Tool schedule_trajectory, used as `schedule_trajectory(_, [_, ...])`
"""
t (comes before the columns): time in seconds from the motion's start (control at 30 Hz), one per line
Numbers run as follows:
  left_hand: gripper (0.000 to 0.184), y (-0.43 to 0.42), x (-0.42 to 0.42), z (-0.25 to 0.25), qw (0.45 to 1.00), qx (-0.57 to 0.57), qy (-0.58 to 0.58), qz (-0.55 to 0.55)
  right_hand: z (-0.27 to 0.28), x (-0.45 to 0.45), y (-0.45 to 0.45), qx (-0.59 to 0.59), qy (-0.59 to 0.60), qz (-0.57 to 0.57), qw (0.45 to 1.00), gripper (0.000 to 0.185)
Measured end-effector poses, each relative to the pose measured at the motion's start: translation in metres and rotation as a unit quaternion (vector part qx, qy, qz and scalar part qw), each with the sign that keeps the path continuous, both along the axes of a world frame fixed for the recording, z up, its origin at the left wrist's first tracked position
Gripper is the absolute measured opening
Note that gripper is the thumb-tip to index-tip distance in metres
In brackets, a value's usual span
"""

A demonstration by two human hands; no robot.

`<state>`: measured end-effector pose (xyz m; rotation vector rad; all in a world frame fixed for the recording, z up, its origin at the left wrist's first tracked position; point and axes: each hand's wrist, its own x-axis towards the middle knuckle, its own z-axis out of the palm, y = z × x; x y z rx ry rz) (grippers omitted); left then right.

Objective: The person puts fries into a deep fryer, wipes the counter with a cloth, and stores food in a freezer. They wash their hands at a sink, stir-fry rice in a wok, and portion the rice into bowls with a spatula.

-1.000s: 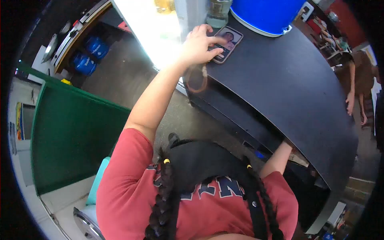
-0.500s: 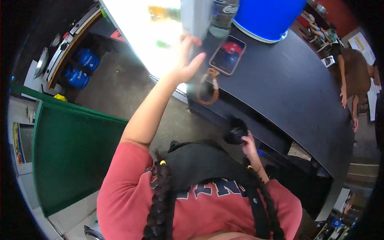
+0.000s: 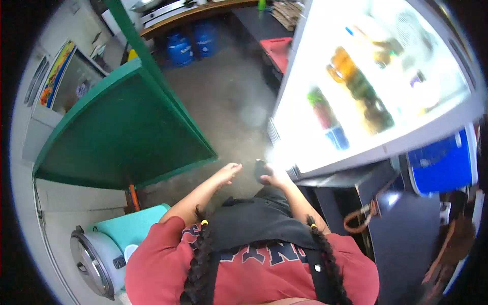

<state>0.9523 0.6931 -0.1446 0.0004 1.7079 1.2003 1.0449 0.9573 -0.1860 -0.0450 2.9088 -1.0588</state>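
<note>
My right hand is held low in front of my body, closed on a small black object that I cannot make out clearly. To its left, my left hand hangs over the floor with its fingers curled loosely; nothing is visible in it. Neither hand touches the other. Beyond my right hand stands a lit glass-fronted fridge with bottles and jars inside. A brown strap loop lies over the edge of the dark counter at the right.
A green panel stands at the left, with a rice cooker and a turquoise surface below it. Blue gas cylinders stand under the far counter. A blue bucket and part of another person's arm are at the right.
The view has swung left, so the counter now lies at the right. My left hand has come down from near the phone. My right hand has moved forward with the black object.
</note>
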Motion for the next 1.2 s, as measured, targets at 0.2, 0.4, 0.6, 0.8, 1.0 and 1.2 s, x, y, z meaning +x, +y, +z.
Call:
schedule_trajectory(0.2, [0.099, 0.025, -0.14, -0.005, 0.922, 0.137, -0.202, 0.301, 0.066, -0.224, -0.054, 0.151, -0.171, 0.226, 0.947, 0.019])
schedule_trajectory(0.4, [0.051, 0.052, -0.301, -0.057, 0.817, 0.293, -0.273, 0.416, 0.034, -0.405, -0.031, 0.149, 0.049, 0.386, 0.909, 0.021])
schedule_trajectory(0.6, [0.049, 0.055, -0.456, -0.11, 0.763, 0.25, -0.332, 0.496, 0.031, -0.598, -0.027, 0.113, -0.164, 0.386, 0.901, 0.03])
schedule_trajectory(0.8, [0.043, -0.014, -0.563, -0.131, 0.764, 0.131, -0.21, 0.596, -0.006, -0.724, -0.101, 0.148, -0.029, 0.393, 0.907, 0.052])
schedule_trajectory(1.0, [0.052, -0.158, -0.633, -0.162, 0.623, 0.025, -0.218, 0.751, -0.109, -0.872, -0.107, 0.09, -0.25, 0.508, 0.819, 0.04])
schedule_trajectory(1.2, [0.059, -0.273, -0.729, -0.209, 0.648, 0.04, -0.206, 0.732, -0.172, -1.053, 0.055, 0.302, -0.275, 0.437, 0.801, 0.026])
